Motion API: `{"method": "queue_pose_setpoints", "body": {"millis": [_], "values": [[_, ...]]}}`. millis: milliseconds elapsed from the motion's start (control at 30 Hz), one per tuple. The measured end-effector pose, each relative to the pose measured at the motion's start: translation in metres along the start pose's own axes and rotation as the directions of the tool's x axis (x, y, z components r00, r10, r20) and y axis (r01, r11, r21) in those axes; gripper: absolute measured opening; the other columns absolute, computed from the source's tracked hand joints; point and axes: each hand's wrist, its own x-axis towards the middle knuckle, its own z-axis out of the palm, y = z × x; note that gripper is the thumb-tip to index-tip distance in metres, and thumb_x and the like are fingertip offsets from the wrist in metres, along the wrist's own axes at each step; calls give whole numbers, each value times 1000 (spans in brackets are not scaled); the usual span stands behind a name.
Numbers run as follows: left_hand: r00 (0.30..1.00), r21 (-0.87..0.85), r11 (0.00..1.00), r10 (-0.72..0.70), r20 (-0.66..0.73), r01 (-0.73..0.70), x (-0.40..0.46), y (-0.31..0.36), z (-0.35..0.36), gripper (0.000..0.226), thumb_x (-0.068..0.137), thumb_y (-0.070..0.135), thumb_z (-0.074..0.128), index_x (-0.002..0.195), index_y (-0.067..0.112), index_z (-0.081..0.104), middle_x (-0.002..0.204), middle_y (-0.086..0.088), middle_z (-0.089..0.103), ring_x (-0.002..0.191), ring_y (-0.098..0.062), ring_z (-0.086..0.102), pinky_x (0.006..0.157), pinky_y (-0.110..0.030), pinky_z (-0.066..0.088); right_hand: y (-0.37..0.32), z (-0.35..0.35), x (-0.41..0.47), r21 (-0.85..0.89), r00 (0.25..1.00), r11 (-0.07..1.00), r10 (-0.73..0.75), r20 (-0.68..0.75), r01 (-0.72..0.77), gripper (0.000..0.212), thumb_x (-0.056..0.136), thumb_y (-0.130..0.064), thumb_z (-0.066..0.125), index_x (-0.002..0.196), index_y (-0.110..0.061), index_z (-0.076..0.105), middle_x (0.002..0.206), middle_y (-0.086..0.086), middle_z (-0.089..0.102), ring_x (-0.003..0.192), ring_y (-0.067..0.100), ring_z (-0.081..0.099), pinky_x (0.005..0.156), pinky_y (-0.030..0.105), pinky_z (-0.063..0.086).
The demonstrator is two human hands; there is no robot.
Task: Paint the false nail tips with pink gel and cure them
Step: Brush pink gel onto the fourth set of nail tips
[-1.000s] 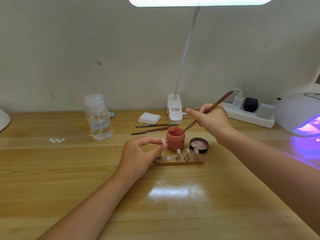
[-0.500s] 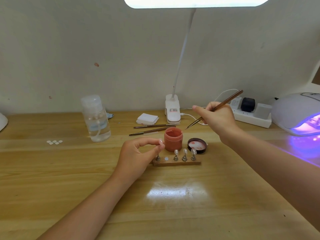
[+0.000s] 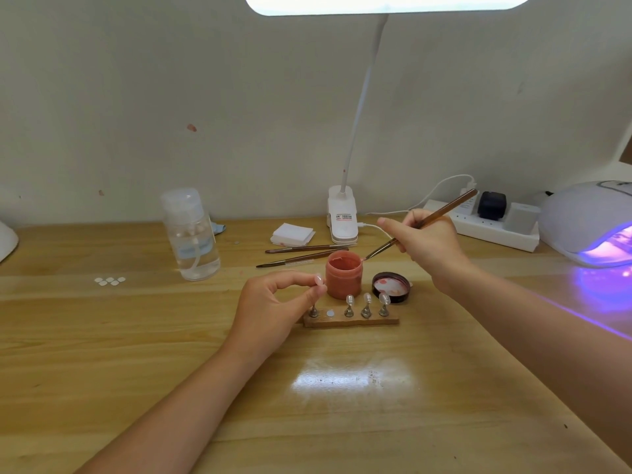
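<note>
Your left hand (image 3: 273, 307) is pinching a nail tip (image 3: 318, 279) just above the wooden stand (image 3: 350, 320), while your right hand (image 3: 424, 242) is gripping the brush (image 3: 420, 224), its tip sitting at the open pink gel jar's (image 3: 343, 276) rim.

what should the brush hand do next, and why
Probably carry the brush down and left to the nail tip that the left hand pinches beside the pink gel jar, and start stroking. The right hand holds the brush with its bristle end just off the jar's rim, apparently loaded, and the pinched tip looks unpainted.
</note>
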Motion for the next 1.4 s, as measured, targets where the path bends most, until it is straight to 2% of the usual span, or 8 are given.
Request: {"method": "queue_pose_setpoints", "body": {"millis": [233, 367, 500, 633, 800, 967, 1100, 1400], "values": [[1000, 19, 999, 25, 9, -25, 0, 2, 0, 22, 72, 15, 74, 71, 36, 68, 73, 33, 65, 82, 12, 61, 75, 0, 41, -5, -1, -19, 133, 995, 988, -69, -75, 78, 33, 85, -31, 64, 61, -14, 52, 44, -5, 54, 42, -1, 49, 56, 20, 40], [998, 15, 998, 57, 13, -57, 0, 0, 1, 21, 71, 13, 74, 72, 34, 69, 73, 29, 67, 81, 10, 62, 73, -2, 42, -7, 15, -60, 287, 950, 909, -312, -14, 303, 24, 83, -39, 53, 75, -17, 59, 57, -8, 65, 48, 1, 57, 47, 14, 44], [998, -19, 998, 68, 1, -68, 1, 0, 2, 22, 71, 7, 73, 75, 28, 72, 77, 12, 69, 76, 2, 63, 71, -7, 45, 2, 25, -84, 211, 869, 848, -495, -13, 486, 12, 85, -25, 55, 77, -22, 65, 70, -15, 66, 63, -1, 61, 54, 9, 43], [998, -43, 997, 65, 2, -65, 0, 0, 1, 21, 71, 7, 72, 80, 26, 72, 76, 9, 68, 74, 1, 63, 72, -11, 47, 6, 27, -88, 182, 857, 840, -515, -28, 511, 17, 84, -26, 65, 70, -16, 66, 67, -4, 66, 58, 8, 58, 53, 18, 45], [999, -31, 998, 49, 22, -49, 0, 1, 1, 18, 69, 11, 73, 75, 28, 72, 74, 18, 69, 78, 3, 63, 74, -10, 47, 8, 29, -89, 217, 858, 834, -513, -37, 508, 28, 89, -31, 45, 66, -24, 60, 61, -12, 60, 61, 0, 59, 58, 12, 43], [997, -57, 997, 62, 35, -60, 0, 1, 1, 12, 65, 23, 70, 75, 28, 72, 74, 22, 70, 77, 2, 65, 73, -10, 47, 10, 33, -89, 158, 835, 823, -549, -26, 546, 32, 90, -28, 43, 68, -16, 62, 64, -9, 62, 61, 2, 59, 58, 15, 45], [999, -98, 994, 41, 13, -40, 0, 1, 2, 11, 61, 25, 71, 72, 28, 72, 71, 20, 70, 73, 3, 65, 69, -8, 47, 12, 31, -92, 237, 829, 803, -559, -18, 547, 34, 91, -23, 41, 62, -19, 60, 56, -8, 57, 53, 2, 55, 52, 14, 42], [999, -93, 995, 46, 22, -44, 0, -1, 1, 12, 62, 23, 71, 74, 26, 73, 74, 19, 70, 76, 2, 66, 70, -7, 46, 12, 36, -89, 184, 862, 845, -506, -29, 502, 32, 94, -17, 44, 66, -16, 60, 64, -14, 58, 62, -2, 57, 59, 10, 42]]}}
